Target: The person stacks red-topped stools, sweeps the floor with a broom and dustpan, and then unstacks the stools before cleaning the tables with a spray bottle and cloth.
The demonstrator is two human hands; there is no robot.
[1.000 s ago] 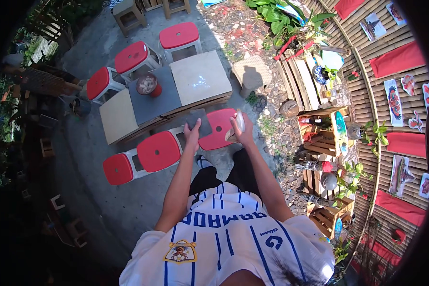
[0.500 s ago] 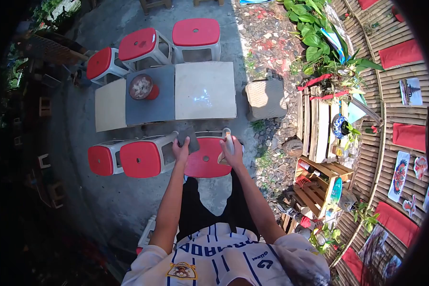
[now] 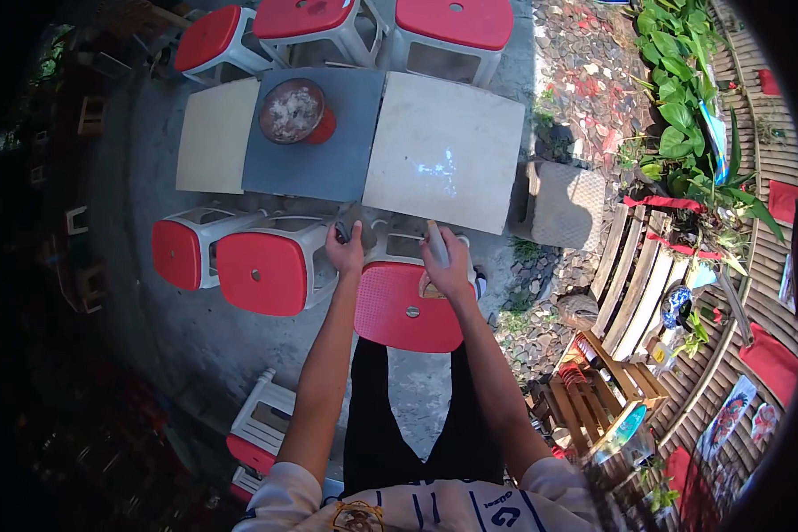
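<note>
My left hand (image 3: 347, 251) is closed round a dark-handled tool (image 3: 342, 232) with a flat grey part, just off the near edge of the blue-grey board (image 3: 306, 168). My right hand (image 3: 449, 265) grips a pale, elongated tool (image 3: 437, 245) with a tan tip, close to the near edge of the off-white board (image 3: 448, 146). A tan piece (image 3: 431, 288) shows under that hand, over the red stool (image 3: 395, 310) in front of me. On the blue-grey board stands a red bowl (image 3: 293, 111) filled with whitish, lumpy material. I cannot tell the exact kind of either tool.
More red-topped stools (image 3: 262, 273) line both sides of the boards, and a cream board (image 3: 217, 137) lies at the left end. To the right are a woven-textured seat (image 3: 567, 206), a slatted wooden bench (image 3: 634, 275), a wooden crate (image 3: 594, 390) and leafy plants (image 3: 674, 97).
The view has shifted closer to the boards, which now appear larger and turned slightly. Both hands have moved up toward the boards' near edge, still holding the same tools.
</note>
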